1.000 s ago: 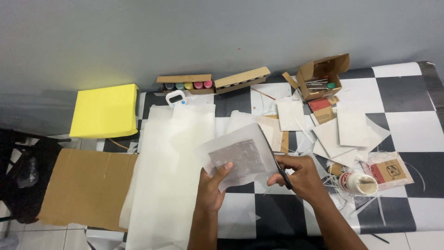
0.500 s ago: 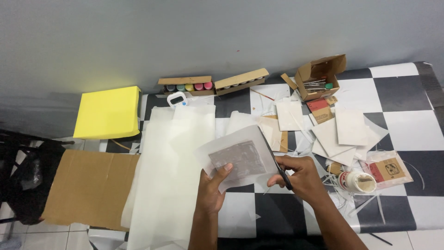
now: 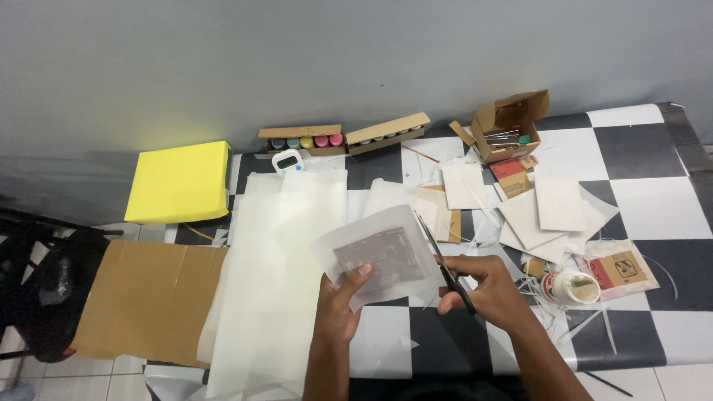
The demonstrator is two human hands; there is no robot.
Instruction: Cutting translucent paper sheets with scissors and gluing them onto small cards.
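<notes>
The left hand point(image 3: 338, 308) pinches the lower edge of a translucent white sheet with a grey square patch in its middle point(image 3: 379, 254), thumb on top, holding it tilted above the table. The right hand point(image 3: 486, 289) is clenched around the handles of black scissors point(image 3: 443, 263), whose blades lie along the sheet's right edge.

Along the wall stand a shallow open cardboard box of small paint pots with coloured lids point(image 3: 303, 140) and a second long cardboard box point(image 3: 388, 133) just beside it. Farther right sits an open brown carton point(image 3: 511, 124), with a small red-and-tan packet point(image 3: 511, 174) below it. Near the right hand lies a clear bag with a tan printed label point(image 3: 618, 269), beside a white round tub point(image 3: 570, 287).

The table wears a black-and-white chequered cloth point(image 3: 646, 200), partly under long white paper sheets point(image 3: 275, 275) and white square tiles point(image 3: 557, 204). A yellow block point(image 3: 180, 180) and a flat brown cardboard panel point(image 3: 148, 301) sit at the left, over a tiled floor. The wall is plain grey point(image 3: 297, 59).
</notes>
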